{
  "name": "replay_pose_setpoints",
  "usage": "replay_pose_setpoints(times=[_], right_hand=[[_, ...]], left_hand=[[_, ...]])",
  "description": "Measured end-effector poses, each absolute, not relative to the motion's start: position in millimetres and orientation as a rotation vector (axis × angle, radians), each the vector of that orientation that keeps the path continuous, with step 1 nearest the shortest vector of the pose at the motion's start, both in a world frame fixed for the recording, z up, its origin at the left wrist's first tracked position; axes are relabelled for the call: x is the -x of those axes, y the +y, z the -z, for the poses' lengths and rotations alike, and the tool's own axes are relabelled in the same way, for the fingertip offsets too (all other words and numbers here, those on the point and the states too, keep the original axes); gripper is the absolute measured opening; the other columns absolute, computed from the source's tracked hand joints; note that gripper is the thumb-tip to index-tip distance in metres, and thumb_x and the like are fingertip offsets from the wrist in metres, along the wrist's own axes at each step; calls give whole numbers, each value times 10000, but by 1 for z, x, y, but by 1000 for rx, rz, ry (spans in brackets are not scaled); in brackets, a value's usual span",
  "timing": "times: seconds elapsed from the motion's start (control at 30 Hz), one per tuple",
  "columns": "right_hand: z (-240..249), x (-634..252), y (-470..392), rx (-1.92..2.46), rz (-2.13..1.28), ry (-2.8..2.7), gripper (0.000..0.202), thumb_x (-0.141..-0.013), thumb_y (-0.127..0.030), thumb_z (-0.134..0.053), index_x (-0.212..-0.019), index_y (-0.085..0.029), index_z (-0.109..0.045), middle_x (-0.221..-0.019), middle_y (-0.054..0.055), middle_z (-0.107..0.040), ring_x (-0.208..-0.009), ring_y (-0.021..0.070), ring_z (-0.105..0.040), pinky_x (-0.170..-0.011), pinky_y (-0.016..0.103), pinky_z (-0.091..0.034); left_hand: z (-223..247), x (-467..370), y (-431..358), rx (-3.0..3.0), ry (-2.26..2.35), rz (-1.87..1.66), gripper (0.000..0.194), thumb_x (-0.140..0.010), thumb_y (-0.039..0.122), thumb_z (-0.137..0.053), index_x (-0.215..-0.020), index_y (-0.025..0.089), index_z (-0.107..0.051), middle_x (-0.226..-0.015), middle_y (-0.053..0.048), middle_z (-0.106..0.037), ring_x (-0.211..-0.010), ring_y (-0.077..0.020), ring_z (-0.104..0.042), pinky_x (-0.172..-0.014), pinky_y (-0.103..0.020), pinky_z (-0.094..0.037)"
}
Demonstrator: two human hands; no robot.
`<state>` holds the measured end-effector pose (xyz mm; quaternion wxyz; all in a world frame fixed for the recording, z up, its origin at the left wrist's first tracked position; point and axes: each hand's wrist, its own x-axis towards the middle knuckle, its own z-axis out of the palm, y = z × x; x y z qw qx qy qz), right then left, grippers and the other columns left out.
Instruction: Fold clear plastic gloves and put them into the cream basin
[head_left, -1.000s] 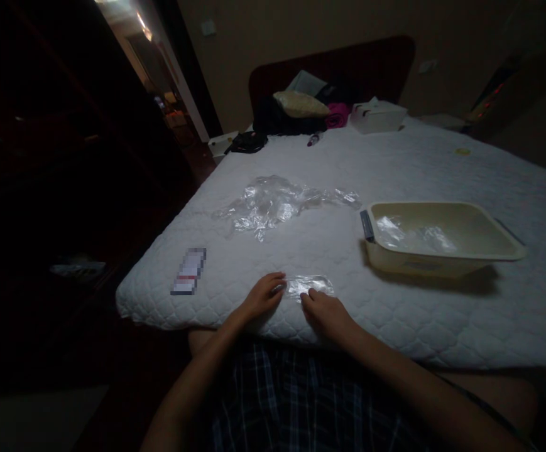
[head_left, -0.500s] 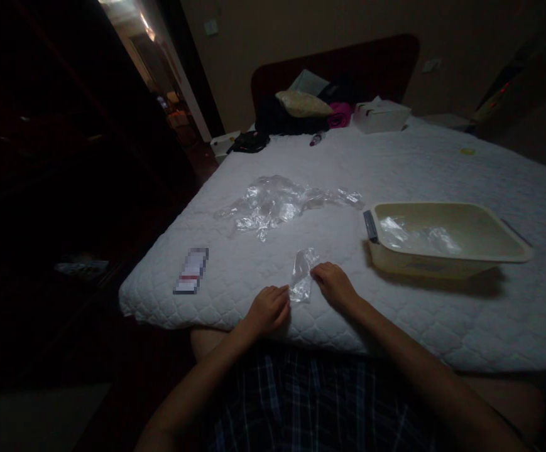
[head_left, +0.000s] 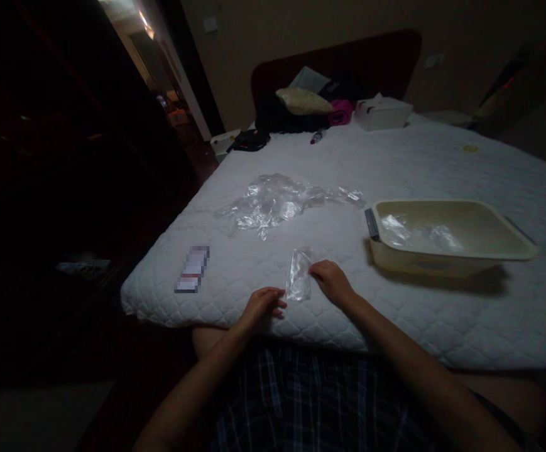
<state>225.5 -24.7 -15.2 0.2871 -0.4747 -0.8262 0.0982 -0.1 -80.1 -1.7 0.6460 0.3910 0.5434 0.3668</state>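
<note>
A clear plastic bag (head_left: pixel 298 276), folded into a narrow strip, lies on the white quilted bed near its front edge. My left hand (head_left: pixel 262 306) is at the bag's lower left edge, fingers spread apart and not closed on it. On the other side, my right hand (head_left: pixel 332 280) has its fingertips pinched together at the bag's right edge. Beyond my hands a loose heap of crumpled clear plastic bags (head_left: pixel 275 201) is spread over the bed. To the right stands a cream plastic basin (head_left: pixel 447 257) with grey handles, holding some clear plastic.
A blurred-out flat item (head_left: pixel 192 270) lies at the left of the bed (head_left: pixel 404 326). Toward the headboard (head_left: pixel 376 56) are a cushion (head_left: pixel 303 101), a pink roll (head_left: pixel 340 112), a white box (head_left: pixel 382 114), a small bottle (head_left: pixel 317 137) and a dark bag (head_left: pixel 251 140).
The plastic bag has become a neater, straighter strip. My left hand's fingers have come apart and moved slightly left. The right hand stays at the bag's edge.
</note>
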Motion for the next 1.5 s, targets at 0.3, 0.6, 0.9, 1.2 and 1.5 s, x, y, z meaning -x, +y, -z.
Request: replay_pose_setpoints(times=[0.3, 0.6, 0.9, 1.2, 1.5], right_hand=[[16, -227, -26, 1286, -279, -2201, 162, -801, -132, -496, -871, -172, -637, -887, 54, -658, -859, 176, -559, -798, 316, -396], [21, -229, -28, 1253, -316, -2097, 252, -826, -170, -450, -1039, -157, -584, -975, 92, -637, -913, 190, -567, -832, 363, -430], [12, -229, -40, 1051, -168, -2207, 311, -835, -196, -465, -1136, -170, -538, -1153, 109, -572, -1073, 210, -506, -890, 402, -408], [17, -225, -39, 1114, -188, -2318, 224, -858, -201, -457, -1018, -171, -611, -1005, 95, -655, -940, 191, -584, -835, 350, -411], [16, -223, -34, 1284, -402, -2196, 208, -806, -180, -493, -963, -179, -630, -925, 65, -672, -868, 177, -597, -803, 315, -414]], left_hand=[[0, 13, -59, -1899, 1402, -839, 223, -790, 321, -512, -899, 161, -622, -862, -63, -617, -725, -143, -590, -665, -272, -472], [4, -2, -22, -2542, 1307, -675, 272, -845, 221, -458, -1070, 249, -608, -969, -38, -607, -760, -115, -579, -682, -228, -438], [15, -1, -23, -2499, 1311, -758, 239, -833, 218, -492, -1019, 237, -641, -954, -35, -620, -803, -120, -575, -715, -236, -447], [18, -4, -23, -2369, 1363, -805, 220, -793, 213, -548, -981, 239, -661, -949, -24, -622, -798, -119, -580, -724, -235, -452], [21, -7, -19, -2152, 1396, -909, 154, -760, 228, -572, -853, 208, -693, -870, -10, -637, -741, -110, -585, -666, -217, -447]])
